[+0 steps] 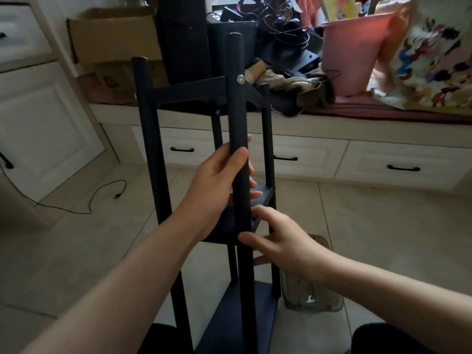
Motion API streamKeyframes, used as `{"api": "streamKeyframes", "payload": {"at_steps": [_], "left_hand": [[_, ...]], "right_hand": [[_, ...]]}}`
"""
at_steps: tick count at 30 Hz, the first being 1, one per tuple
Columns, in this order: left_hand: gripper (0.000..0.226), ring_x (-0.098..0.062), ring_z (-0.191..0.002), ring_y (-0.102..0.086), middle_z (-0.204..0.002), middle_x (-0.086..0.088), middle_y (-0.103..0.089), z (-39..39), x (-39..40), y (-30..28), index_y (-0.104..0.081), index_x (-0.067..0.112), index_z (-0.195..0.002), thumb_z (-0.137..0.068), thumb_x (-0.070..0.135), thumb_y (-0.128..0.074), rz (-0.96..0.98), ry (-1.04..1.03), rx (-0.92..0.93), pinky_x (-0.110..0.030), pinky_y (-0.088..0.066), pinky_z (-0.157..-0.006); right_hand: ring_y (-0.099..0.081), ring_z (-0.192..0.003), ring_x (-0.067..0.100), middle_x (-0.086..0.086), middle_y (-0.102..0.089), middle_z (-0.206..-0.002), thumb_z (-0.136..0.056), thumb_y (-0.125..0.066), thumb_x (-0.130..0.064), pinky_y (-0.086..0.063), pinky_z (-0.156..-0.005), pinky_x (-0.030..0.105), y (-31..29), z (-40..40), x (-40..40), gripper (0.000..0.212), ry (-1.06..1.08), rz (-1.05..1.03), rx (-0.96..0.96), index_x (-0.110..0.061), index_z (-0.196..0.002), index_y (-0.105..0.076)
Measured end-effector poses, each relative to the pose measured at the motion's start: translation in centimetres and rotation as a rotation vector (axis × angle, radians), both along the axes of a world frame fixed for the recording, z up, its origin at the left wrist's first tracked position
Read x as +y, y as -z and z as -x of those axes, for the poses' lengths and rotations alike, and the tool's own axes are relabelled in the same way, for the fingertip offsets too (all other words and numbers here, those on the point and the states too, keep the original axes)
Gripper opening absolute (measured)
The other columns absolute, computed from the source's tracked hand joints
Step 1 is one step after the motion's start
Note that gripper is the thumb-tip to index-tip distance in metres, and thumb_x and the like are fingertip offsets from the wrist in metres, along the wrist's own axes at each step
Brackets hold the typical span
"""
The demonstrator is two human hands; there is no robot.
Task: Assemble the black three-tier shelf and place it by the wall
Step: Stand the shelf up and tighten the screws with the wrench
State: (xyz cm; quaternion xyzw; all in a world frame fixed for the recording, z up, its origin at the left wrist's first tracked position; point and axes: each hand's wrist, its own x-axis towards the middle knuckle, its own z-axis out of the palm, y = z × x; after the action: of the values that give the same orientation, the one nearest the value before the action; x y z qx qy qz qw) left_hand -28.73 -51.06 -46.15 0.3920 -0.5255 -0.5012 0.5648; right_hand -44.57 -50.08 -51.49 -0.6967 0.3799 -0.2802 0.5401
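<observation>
The black three-tier shelf [145,129] stands upright on the floor in front of me, its round posts joined by three black boards. A silver screw head [240,78] shows on the nearest post [236,118] at the top board. My left hand [217,185] grips that nearest post at mid height, thumb in front. My right hand [283,238] sits lower, at the middle board [264,194], thumb touching the post and fingers reaching in beside it. Whether it holds a small part is hidden.
A white drawer bench [357,154] runs along the back, piled with cardboard boxes [112,34], a pink bin [355,54], a cartoon-print bag [434,60] and tangled cables. A black cable [102,195] lies on the tiled floor at left. A clear plastic bag [311,297] lies by the shelf's base.
</observation>
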Motion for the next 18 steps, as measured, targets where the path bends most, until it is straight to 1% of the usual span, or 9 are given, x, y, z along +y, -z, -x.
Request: {"api": "streamKeyframes", "payload": {"at_steps": [3, 5, 7, 9, 11, 14, 16, 18], "left_hand": [[0.025, -0.017, -0.077, -0.069, -0.086, 0.005, -0.067, 0.3, -0.1, 0.2, -0.067, 0.038, -0.107, -0.086, 0.046, -0.058, 0.0, 0.0, -0.008, -0.037, -0.06, -0.072], [0.024, -0.021, -0.078, -0.069, -0.09, 0.002, -0.068, 0.5, 0.1, 0.4, -0.064, 0.029, -0.114, -0.093, 0.039, -0.058, 0.01, -0.004, -0.04, -0.041, -0.061, -0.074], [0.02, -0.022, -0.077, -0.067, -0.092, -0.002, -0.066, 0.7, 0.2, 0.6, -0.062, 0.025, -0.12, -0.101, 0.027, -0.055, 0.024, 0.003, -0.045, -0.04, -0.06, -0.075], [0.02, -0.02, -0.076, -0.064, -0.091, -0.003, -0.065, 0.9, 0.3, 0.7, -0.064, 0.029, -0.119, -0.102, 0.023, -0.054, 0.035, 0.009, -0.037, -0.034, -0.056, -0.071], [0.021, -0.018, -0.076, -0.063, -0.088, -0.003, -0.065, 1.2, 0.3, 0.7, -0.067, 0.034, -0.114, -0.102, 0.022, -0.054, 0.058, -0.007, -0.052, -0.03, -0.054, -0.069], [0.026, -0.016, -0.077, -0.064, -0.087, -0.002, -0.066, 1.6, 0.2, 1.0, -0.066, 0.041, -0.114, -0.102, 0.021, -0.054, 0.081, -0.036, -0.08, -0.029, -0.055, -0.071], [0.032, -0.015, -0.079, -0.066, -0.086, 0.002, -0.068, 1.8, 0.0, 1.2, -0.061, 0.046, -0.12, -0.102, 0.02, -0.055, 0.076, -0.065, -0.091, -0.03, -0.058, -0.074], [0.033, -0.015, -0.08, -0.067, -0.086, 0.003, -0.068, 1.8, -0.4, 1.3, -0.06, 0.036, -0.13, -0.102, 0.021, -0.055, 0.071, -0.086, -0.108, -0.03, -0.058, -0.076]], "right_hand": [[-0.072, -0.093, 0.017, -0.006, -0.058, -0.121, -0.095, -0.064, -0.02, -0.063, -0.069, 0.04, -0.2, -0.3, 0.1, 0.03, 0.01, -0.038, -0.022, -0.031, -0.122, -0.057], [-0.071, -0.095, 0.016, -0.006, -0.06, -0.119, -0.095, -0.062, -0.018, -0.063, -0.07, 0.039, -0.3, -0.2, 0.2, 0.034, 0.001, -0.051, -0.035, -0.03, -0.126, -0.055], [-0.071, -0.097, 0.015, -0.004, -0.062, -0.116, -0.096, -0.061, -0.016, -0.062, -0.07, 0.036, -0.5, -0.1, 0.3, 0.035, -0.005, -0.066, -0.05, -0.027, -0.128, -0.054], [-0.071, -0.098, 0.016, 0.0, -0.062, -0.116, -0.097, -0.06, -0.015, -0.062, -0.072, 0.037, -0.3, -0.1, 0.4, 0.035, -0.007, -0.08, -0.073, -0.025, -0.129, -0.052], [-0.071, -0.1, 0.017, 0.002, -0.062, -0.118, -0.097, -0.059, -0.015, -0.062, -0.075, 0.04, -0.1, -0.2, 0.5, 0.034, 0.004, -0.083, -0.079, -0.026, -0.128, -0.052], [-0.069, -0.102, 0.02, 0.004, -0.062, -0.12, -0.098, -0.058, -0.014, -0.061, -0.079, 0.045, 0.2, -0.4, 0.5, 0.032, 0.035, -0.086, -0.071, -0.025, -0.127, -0.051], [-0.07, -0.102, 0.02, 0.005, -0.062, -0.121, -0.098, -0.057, -0.014, -0.061, -0.081, 0.045, 0.4, -0.3, 0.2, 0.031, 0.044, -0.093, -0.073, -0.021, -0.127, -0.051], [-0.07, -0.102, 0.019, 0.004, -0.062, -0.122, -0.098, -0.057, -0.013, -0.061, -0.081, 0.045, 0.4, -0.2, -0.1, 0.031, 0.048, -0.092, -0.075, -0.02, -0.128, -0.051]]}}
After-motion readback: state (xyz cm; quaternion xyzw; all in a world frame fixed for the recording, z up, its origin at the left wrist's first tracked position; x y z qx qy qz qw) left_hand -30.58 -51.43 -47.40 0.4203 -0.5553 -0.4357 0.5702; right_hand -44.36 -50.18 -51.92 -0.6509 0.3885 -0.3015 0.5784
